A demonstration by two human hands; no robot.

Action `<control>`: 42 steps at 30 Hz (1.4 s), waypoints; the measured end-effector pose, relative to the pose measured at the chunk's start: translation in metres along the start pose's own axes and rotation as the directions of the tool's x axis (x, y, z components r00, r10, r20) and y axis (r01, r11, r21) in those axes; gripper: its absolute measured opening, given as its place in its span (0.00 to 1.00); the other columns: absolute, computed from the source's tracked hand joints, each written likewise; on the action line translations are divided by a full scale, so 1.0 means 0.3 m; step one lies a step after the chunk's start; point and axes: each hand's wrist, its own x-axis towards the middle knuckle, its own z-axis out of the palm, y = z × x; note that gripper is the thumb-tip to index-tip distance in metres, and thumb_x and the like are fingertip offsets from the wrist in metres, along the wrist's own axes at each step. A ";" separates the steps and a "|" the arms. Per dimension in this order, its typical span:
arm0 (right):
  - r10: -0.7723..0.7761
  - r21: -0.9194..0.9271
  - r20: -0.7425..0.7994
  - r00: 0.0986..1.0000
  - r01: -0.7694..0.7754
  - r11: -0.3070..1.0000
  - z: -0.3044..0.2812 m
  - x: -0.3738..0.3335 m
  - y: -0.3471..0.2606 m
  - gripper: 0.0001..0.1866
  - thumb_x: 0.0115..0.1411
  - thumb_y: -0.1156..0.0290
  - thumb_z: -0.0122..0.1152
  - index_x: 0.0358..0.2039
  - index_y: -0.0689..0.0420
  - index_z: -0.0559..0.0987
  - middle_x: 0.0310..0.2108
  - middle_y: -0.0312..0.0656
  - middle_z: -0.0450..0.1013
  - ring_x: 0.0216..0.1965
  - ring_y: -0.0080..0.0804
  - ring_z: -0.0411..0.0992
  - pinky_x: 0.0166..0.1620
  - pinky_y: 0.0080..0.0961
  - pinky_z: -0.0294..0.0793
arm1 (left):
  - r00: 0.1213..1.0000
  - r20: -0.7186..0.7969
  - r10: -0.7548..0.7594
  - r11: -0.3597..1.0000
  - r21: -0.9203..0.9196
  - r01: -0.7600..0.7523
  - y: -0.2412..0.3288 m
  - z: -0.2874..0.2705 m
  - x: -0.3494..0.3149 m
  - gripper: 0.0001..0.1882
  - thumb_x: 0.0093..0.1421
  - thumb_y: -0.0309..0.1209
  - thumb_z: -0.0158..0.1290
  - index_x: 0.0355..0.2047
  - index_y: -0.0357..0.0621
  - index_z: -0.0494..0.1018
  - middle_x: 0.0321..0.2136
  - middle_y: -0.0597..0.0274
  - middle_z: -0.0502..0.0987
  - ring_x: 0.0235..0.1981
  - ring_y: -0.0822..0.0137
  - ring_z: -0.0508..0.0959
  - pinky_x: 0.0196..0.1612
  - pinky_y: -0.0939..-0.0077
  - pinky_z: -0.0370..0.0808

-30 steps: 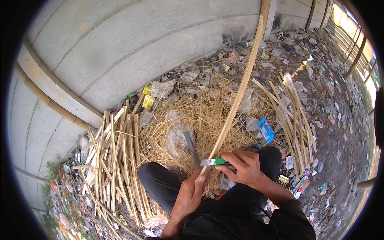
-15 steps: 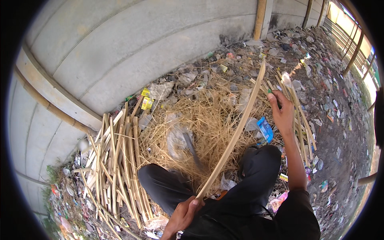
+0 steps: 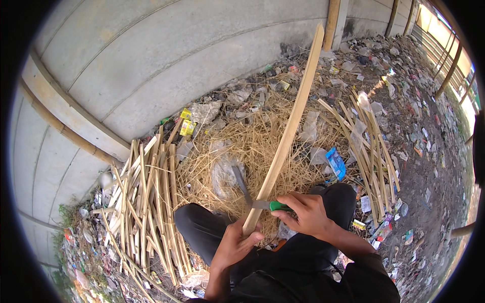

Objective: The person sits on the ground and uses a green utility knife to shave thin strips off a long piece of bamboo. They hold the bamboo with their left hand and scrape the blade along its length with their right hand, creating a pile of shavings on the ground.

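Observation:
My left hand (image 3: pixel 236 241) is closed round the lower end of a long, pale bamboo strip (image 3: pixel 289 129), which slants up and away to the right. In my right hand (image 3: pixel 305 214) is a knife (image 3: pixel 279 206) with a green handle. Its short blade lies across the strip, a little above my left hand. Behind the strip, a dark, flat, bar-like piece (image 3: pixel 240 180) rises from the shavings; its lower end is hidden and I cannot tell what it is. Thin bamboo shavings (image 3: pixel 262 131) heap up in front of my bent knees.
To the left lies a pile of bamboo strips (image 3: pixel 151 212); a smaller pile of strips (image 3: pixel 376 156) lies to the right. A blue packet (image 3: pixel 335 163) sits by my right knee. A grey concrete wall (image 3: pixel 197 45) stands beyond, and litter (image 3: pixel 419 166) covers the ground.
My right hand has come back from the right-hand pile, bringing the knife across the strip. The strip's far end has swung left and upward, and my left hand has turned slightly around its base.

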 end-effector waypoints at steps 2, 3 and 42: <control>-0.011 0.005 0.014 1.000 0.011 1.000 0.018 -0.008 -0.028 0.17 0.64 0.56 0.77 0.46 0.52 0.82 0.31 0.36 0.82 0.25 0.34 0.82 0.26 0.31 0.78 | 1.000 0.012 0.025 1.000 0.000 -0.025 0.040 0.023 0.026 0.29 0.70 0.53 0.65 0.48 0.36 0.75 0.25 0.73 0.72 0.23 0.82 0.68 0.23 0.82 0.65; -0.015 0.006 0.021 1.000 0.015 1.000 0.022 -0.012 -0.037 0.18 0.64 0.56 0.77 0.46 0.52 0.82 0.31 0.35 0.81 0.25 0.34 0.82 0.25 0.31 0.78 | 1.000 -0.006 0.029 0.998 0.063 -0.029 0.040 0.028 0.032 0.27 0.70 0.50 0.66 0.48 0.36 0.76 0.26 0.66 0.75 0.24 0.76 0.73 0.27 0.77 0.69; -0.063 -0.127 -0.112 0.992 0.048 0.991 -0.039 0.045 -0.014 0.15 0.63 0.57 0.78 0.42 0.52 0.84 0.26 0.35 0.79 0.23 0.31 0.79 0.26 0.29 0.77 | 0.979 -0.147 0.144 0.909 0.409 -0.072 0.139 0.085 0.025 0.31 0.68 0.55 0.65 0.45 0.34 0.76 0.27 0.52 0.80 0.26 0.58 0.80 0.34 0.64 0.77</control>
